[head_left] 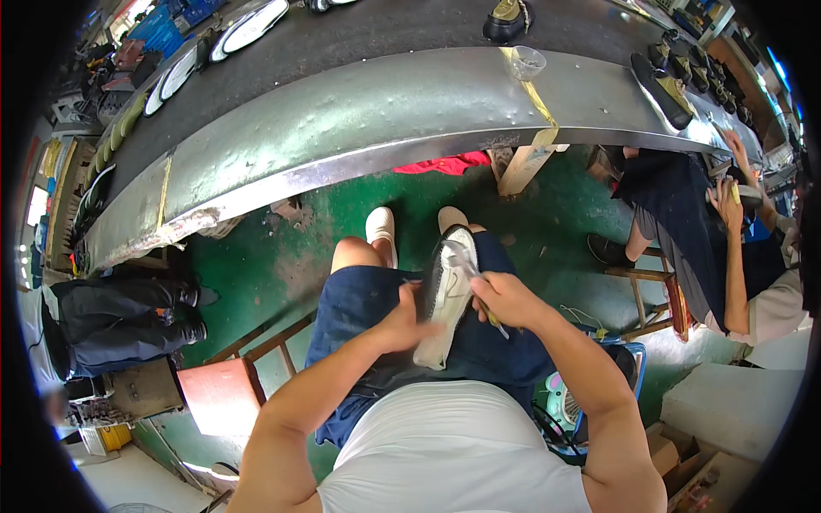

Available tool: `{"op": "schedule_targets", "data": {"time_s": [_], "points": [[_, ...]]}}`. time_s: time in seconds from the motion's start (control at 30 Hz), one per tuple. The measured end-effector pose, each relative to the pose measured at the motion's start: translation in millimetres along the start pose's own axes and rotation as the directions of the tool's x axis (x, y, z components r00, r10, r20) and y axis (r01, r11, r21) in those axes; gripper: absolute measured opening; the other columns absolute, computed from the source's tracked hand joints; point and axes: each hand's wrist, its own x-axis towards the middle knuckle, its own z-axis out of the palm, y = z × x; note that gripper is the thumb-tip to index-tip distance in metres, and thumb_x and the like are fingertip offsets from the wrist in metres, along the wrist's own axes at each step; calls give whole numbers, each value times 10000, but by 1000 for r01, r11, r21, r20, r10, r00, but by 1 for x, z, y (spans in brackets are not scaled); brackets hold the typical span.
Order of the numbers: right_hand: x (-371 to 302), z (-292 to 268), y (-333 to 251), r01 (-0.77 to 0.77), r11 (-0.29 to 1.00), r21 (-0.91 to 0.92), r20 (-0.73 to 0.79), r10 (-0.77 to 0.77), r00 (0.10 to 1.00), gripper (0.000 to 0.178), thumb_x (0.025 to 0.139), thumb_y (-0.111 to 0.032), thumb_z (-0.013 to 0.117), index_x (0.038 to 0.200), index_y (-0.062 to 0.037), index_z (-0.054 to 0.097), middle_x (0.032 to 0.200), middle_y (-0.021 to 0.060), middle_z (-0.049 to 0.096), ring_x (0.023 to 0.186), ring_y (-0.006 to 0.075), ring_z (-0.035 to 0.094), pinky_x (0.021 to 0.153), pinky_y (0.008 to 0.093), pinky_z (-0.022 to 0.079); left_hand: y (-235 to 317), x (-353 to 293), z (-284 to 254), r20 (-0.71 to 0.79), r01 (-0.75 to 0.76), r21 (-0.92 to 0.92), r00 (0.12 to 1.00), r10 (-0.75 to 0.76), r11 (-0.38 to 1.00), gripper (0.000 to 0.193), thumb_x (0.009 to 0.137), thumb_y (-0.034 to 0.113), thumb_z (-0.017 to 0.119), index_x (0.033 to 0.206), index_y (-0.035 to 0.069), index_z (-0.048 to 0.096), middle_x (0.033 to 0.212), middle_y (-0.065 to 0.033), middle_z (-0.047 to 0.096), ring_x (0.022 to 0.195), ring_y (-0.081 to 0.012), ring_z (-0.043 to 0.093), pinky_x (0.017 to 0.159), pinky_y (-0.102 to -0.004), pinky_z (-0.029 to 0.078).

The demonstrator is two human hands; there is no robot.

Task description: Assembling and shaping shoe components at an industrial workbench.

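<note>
A shoe [448,299] lies sole side up across my lap, its dark upper edge folded around a pale bottom. My right hand [505,301] is closed around a pair of metal pincers [463,259] with yellow on the handle. The head of the pincers is over the forward part of the shoe; whether it touches cannot be made out. At the shoe's left side is my left hand [398,325], thumb raised apart from the fingers. Those fingers reach over the heel end and are smeared by motion.
A metal-edged bench [342,107] curves ahead of my knees, bearing a clear plastic cup [526,61] and several shoes. On the right a co-worker [684,231] sits holding a shoe. Another person's legs [128,321] show at left, near a red-topped stool [221,397].
</note>
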Motion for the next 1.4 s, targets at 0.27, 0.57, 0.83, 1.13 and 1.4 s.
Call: {"op": "schedule_targets", "data": {"time_s": [0.27,0.57,0.83,1.13,1.4], "points": [[-57,16,53,-99,995,-23,-227,91,970,395,1023,-357,500,900,8,588,744,133,675,672,254,682,647,382,538,29,30,-22,-271,-104,-470,962,-31,877,724,1000,480,530,1422,-92,393,1356,-226,551,1233,-274,558,1025,-346,439],[-87,35,15,167,588,-792,-49,-334,941,447,842,-410,721,1099,-46,675,1123,145,656,1020,342,651,798,434,559,175,-10,-67,-273,-351,-890,922,276,292,671,1001,599,427,1433,86,464,1337,-159,581,1201,-330,597,983,-503,521],[-55,20,-99,588,490,-644,-191,-847,497,444,838,-203,763,1218,-25,619,1187,146,588,985,330,630,810,415,540,169,-21,-70,-222,-264,-963,895,386,57,731,965,654,435,1446,103,463,1349,-191,573,1221,-392,568,970,-587,497],[-5,30,-125,574,-2,-819,-61,-994,-91,348,698,-48,803,1039,-49,735,996,53,583,850,237,584,680,348,520,177,-27,-62,-331,-363,-927,909,253,91,621,1032,568,361,1383,74,495,1249,-147,621,1107,-330,638,950,-477,540],[-5,36,-123,628,-16,-778,-29,-998,-62,306,686,-57,754,991,-38,751,974,34,604,888,233,600,697,343,516,168,-23,-64,-345,-388,-916,892,292,102,673,1000,599,416,1403,67,503,1289,-181,612,1239,-374,563,1006,-494,510]]}}
